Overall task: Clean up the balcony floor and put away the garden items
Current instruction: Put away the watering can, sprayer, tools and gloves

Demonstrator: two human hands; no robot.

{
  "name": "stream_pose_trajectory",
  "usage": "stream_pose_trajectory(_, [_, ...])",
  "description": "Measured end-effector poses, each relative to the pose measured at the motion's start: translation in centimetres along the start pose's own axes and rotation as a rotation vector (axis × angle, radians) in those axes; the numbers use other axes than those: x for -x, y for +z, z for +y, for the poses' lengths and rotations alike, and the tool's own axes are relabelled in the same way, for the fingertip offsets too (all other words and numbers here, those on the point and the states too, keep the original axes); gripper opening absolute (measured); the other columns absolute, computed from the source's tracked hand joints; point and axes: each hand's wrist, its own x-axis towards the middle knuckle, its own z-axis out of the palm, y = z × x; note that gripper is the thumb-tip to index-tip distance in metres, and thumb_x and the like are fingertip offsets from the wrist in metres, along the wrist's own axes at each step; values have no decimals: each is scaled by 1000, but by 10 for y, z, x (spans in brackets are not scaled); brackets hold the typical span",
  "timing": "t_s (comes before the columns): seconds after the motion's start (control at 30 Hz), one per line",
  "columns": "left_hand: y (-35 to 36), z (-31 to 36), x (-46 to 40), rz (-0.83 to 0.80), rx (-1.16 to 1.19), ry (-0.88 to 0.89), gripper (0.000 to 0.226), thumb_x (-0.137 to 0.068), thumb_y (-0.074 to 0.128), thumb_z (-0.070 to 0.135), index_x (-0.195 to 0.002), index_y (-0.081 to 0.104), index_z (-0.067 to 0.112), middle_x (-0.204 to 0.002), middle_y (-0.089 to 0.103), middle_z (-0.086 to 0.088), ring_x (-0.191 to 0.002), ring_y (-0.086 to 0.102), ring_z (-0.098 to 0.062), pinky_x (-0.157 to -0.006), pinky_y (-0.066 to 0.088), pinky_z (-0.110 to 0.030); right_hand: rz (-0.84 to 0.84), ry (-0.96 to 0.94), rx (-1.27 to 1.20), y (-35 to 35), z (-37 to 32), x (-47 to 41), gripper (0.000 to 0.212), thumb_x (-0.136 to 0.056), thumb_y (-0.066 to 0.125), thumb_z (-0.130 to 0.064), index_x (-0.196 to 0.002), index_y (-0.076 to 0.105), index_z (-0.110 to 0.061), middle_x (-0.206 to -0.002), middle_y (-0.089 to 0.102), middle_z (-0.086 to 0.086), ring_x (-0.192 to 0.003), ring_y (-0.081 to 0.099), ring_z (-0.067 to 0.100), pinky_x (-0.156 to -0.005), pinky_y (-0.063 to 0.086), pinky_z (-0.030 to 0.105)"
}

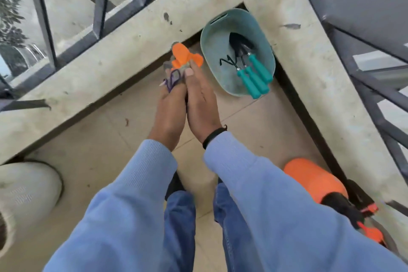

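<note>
Two hands, my left hand and right hand, press together, pinching orange-tipped gloves just beside the teal basket in the floor's corner. Soft, light, floppy, I judge; best bunched mid-fabric.

tools in basket; sprayer nearer

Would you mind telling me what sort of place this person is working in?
Most likely a small balcony corner: a dark metal railing runs above a low concrete ledge around a tiled floor, and a teal tub holds teal-handled garden tools.
</note>
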Motion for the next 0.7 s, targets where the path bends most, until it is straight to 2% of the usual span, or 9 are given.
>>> stream_pose_trajectory(0.13, [2,8,5,-53,-27,86,32,-96,46,-1,-81,62,22,-72,62,8,-72,58,-8,-72,49,-29,-15,101,-298,-12,-12,-16,41,-90,46,-53,-121,67,-35,-131,59,20,-118,59,24,-113,40,49])
stream_pose_trajectory(0.23, [-7,14,8,-119,4,92,41,-89,49,-7,-74,72,24,-67,66,13,-74,62,-9,-75,54,-33,18,207,-198,-29,-17,-27,77,-67,48,-67,-108,69,-5,-116,67,28,-101,62,29,-96,48,38])
stream_pose_trajectory(0.27, [-13,14,5,-109,15,76,40,-87,49,-7,-73,71,22,-67,65,11,-75,62,-12,-76,56,-36,57,194,-50,-35,-17,-27,71,-71,45,-65,-103,68,-6,-111,69,20,-99,60,25,-93,46,36])
stream_pose_trajectory(0.33, [-25,9,-6,-47,-48,61,29,-86,48,-6,-75,60,18,-68,57,5,-74,56,-18,-73,53,-41,189,76,110,-46,-16,-25,51,-94,40,-49,-124,62,-14,-126,62,6,-115,54,17,-102,39,32])
stream_pose_trajectory(0.4, [-32,4,-14,-44,-190,56,24,-85,49,1,-69,49,19,-61,47,9,-71,45,-20,-72,42,-41,241,-36,60,-47,-17,-24,47,-106,37,-37,-148,44,-18,-151,48,0,-137,43,12,-115,31,29])
stream_pose_trajectory(0.47, [-28,4,-16,-136,-241,42,32,-89,48,0,-66,50,22,-54,48,17,-66,45,-14,-75,40,-40,129,-95,19,-36,-19,-25,48,-104,41,-41,-147,48,-19,-146,54,0,-132,51,12,-116,36,35])
stream_pose_trajectory(0.53, [-18,10,-13,-272,-222,38,34,-90,46,-2,-65,51,21,-54,50,13,-60,46,-9,-74,42,-39,32,20,-77,-19,-17,-28,51,-94,47,-48,-128,66,-16,-117,70,-1,-107,65,13,-106,45,35])
stream_pose_trajectory(0.63, [-21,19,-15,-307,-103,-4,16,-65,51,6,-76,60,13,-69,57,-9,-67,57,-23,-70,51,-43,57,26,24,-17,-8,-39,49,-94,45,-49,-91,76,-11,-84,74,3,-83,65,16,-81,45,12])
stream_pose_trajectory(0.7, [-33,19,-24,-286,-23,-55,43,-61,53,7,-102,66,1,-90,65,-22,-80,66,-32,-71,58,-40,67,12,120,-27,-4,-47,51,-101,44,-49,-68,73,-24,-68,71,-10,-70,63,2,-70,43,8])
